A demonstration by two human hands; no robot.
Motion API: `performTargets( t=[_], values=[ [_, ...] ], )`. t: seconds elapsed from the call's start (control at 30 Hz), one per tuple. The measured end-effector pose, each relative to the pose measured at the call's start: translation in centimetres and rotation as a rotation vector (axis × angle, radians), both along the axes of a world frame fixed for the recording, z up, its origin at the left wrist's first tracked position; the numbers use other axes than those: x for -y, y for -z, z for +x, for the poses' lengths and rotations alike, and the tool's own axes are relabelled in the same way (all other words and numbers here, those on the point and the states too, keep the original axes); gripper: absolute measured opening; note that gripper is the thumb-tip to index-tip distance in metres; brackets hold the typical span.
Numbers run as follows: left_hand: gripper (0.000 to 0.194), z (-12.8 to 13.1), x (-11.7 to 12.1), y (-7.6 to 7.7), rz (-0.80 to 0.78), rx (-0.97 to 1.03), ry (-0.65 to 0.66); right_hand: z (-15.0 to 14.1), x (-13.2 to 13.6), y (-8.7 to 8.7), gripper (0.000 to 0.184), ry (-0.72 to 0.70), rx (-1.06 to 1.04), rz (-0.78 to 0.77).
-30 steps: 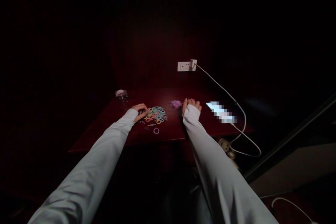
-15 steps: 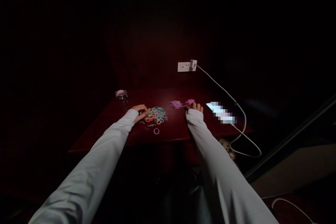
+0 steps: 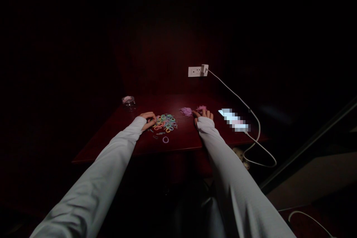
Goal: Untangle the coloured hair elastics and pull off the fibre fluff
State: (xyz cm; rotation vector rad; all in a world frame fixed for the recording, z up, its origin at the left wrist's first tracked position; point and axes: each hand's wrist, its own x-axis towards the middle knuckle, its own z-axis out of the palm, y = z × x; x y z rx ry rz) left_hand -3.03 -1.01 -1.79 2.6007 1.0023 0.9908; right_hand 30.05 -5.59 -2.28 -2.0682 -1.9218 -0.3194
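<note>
My left hand (image 3: 148, 119) rests at the left edge of a pile of colourful hair ties (image 3: 166, 122), fingers curved and thumb apart from them, with nothing visible held. One purple hair tie (image 3: 165, 140) and a few small clips (image 3: 160, 133) lie in front of the pile. My right hand (image 3: 204, 114) is low over the table, fingers spread, its index finger pointing left at the edge of a heap of purple shreds (image 3: 186, 111). Partly hidden behind its fingers is a smaller heap of pink shreds (image 3: 201, 108).
A clear jar (image 3: 128, 103) with something pink on top stands at the table's back left. To the right lies a lit phone (image 3: 233, 119) on a white charging cable (image 3: 259, 126), which runs to a wall socket (image 3: 194, 71). The dark red table's (image 3: 111, 145) front edge lies below my wrists.
My right hand has moved slightly left, its index finger shifting from the pink shreds to the purple heap. The strands between the two heaps are now gathered closer to the purple one. My left hand stays put.
</note>
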Motion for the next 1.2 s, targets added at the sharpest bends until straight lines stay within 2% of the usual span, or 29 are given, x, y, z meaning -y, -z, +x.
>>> performTargets(
  t=[0.13, 0.3, 0.5, 0.6, 0.73, 0.83, 0.97, 1.07, 1.2],
  values=[
    [0.025, 0.1, -0.1, 0.1, 0.001, 0.013, 0.003, -0.2, 0.3, -0.5, 0.044, -0.057, 0.022, 0.068],
    [0.024, 0.1, -0.2, 0.1, -0.003, 0.009, 0.0, -0.4, 0.4, -0.6, 0.039, -0.209, -0.014, 0.039],
    [0.019, 0.0, -0.2, 0.0, 0.021, 0.002, 0.029, -0.4, 0.5, -0.6, 0.041, -0.211, -0.023, 0.008],
    [0.017, 0.0, -0.4, -0.1, 0.089, 0.026, 0.046, -0.5, 0.5, -0.8, 0.041, -0.214, -0.014, 0.012],
    [0.017, 0.0, -0.3, -0.4, 0.18, 0.023, -0.015, -0.5, 0.4, -0.9, 0.039, -0.209, -0.003, 0.017],
    [0.03, 0.1, 0.0, -0.4, 0.158, -0.03, -0.019, -0.5, 0.3, -0.9, 0.039, -0.203, 0.001, 0.001],
    [0.068, 0.3, 0.2, 0.1, 0.075, -0.054, 0.052, -0.6, 0.3, -1.0, 0.041, -0.233, 0.031, -0.01],
    [0.088, 0.5, -0.1, 0.7, 0.012, -0.118, 0.081, -0.9, 0.3, -1.5, 0.041, -0.285, 0.082, -0.019],
    [0.097, 0.8, -0.7, 1.3, -0.025, -0.208, 0.104, -2.2, 0.6, -1.9, 0.038, -0.413, 0.123, -0.01]
  ],
)
